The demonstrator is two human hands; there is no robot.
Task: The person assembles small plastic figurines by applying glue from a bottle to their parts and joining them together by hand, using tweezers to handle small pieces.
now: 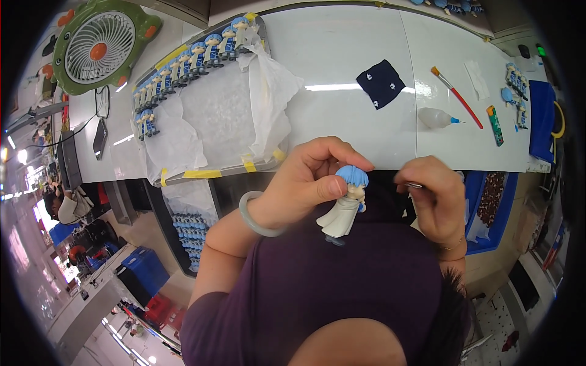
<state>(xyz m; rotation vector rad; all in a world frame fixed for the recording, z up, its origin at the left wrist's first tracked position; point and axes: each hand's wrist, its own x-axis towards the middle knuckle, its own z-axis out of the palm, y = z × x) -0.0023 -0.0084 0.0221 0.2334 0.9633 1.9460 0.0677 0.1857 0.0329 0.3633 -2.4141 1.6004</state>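
Observation:
My left hand (pixel 299 180), with a pale bangle on its wrist, pinches a small figurine (pixel 342 213) by its blue-haired head between thumb and fingers. The figurine has a long cream cloak and dark feet, and hangs tilted in front of my chest. To its right and apart from it, my right hand (pixel 436 192) is closed, its fingers curled. A thin, dark, shiny edge (pixel 415 185) shows at those fingers; most of it is hidden, so its kind does not show.
Similar figurines line a paper-lined tray (pixel 207 175) on the white table (pixel 342 36). A dark cloth (pixel 381 84), red-handled brush (pixel 458 97), needle-tipped bottle (pixel 436 118) and green lighter (pixel 494 126) lie to the right. A green fan (pixel 97 49) stands far left. A blue bin (pixel 497 226) sits below the table edge.

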